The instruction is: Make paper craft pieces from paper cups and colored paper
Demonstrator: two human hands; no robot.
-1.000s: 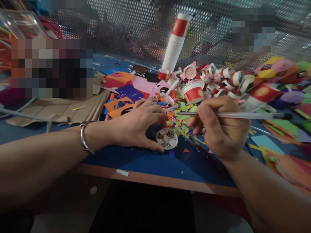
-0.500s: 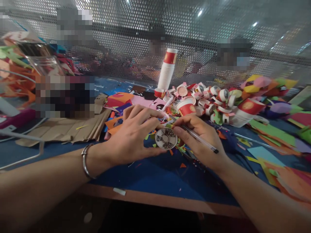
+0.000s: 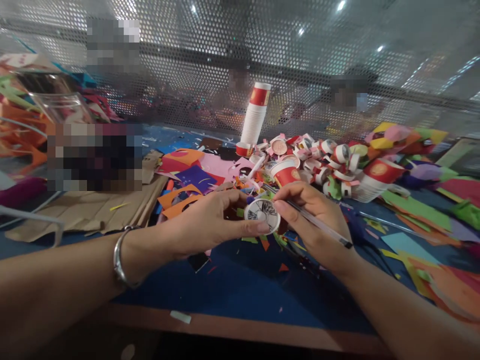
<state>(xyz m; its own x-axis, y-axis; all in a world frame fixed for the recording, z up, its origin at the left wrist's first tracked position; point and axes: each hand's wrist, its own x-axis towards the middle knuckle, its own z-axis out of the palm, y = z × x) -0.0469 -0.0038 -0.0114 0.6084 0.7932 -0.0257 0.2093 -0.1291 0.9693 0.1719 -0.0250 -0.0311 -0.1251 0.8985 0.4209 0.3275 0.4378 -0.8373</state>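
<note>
Disc (image 3: 267, 207) in L hand (image 3: 204, 220) | blue tbl (image 3: 240, 285) w/ scraps (image 3: 264, 243) | perf. screen (image 3: 180, 85) bhnd

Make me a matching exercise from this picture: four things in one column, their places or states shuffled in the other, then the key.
Things:
1. Round disc
2. Pen
3. Bracelet
4. Tall cup stack

Places or states:
A. Silver, around the left wrist
B. Black-marked, in the left hand
C. Standing near the perforated screen
D. Clear-barrelled, in the right hand

Right pairs: 1-B, 2-D, 3-A, 4-C
</note>
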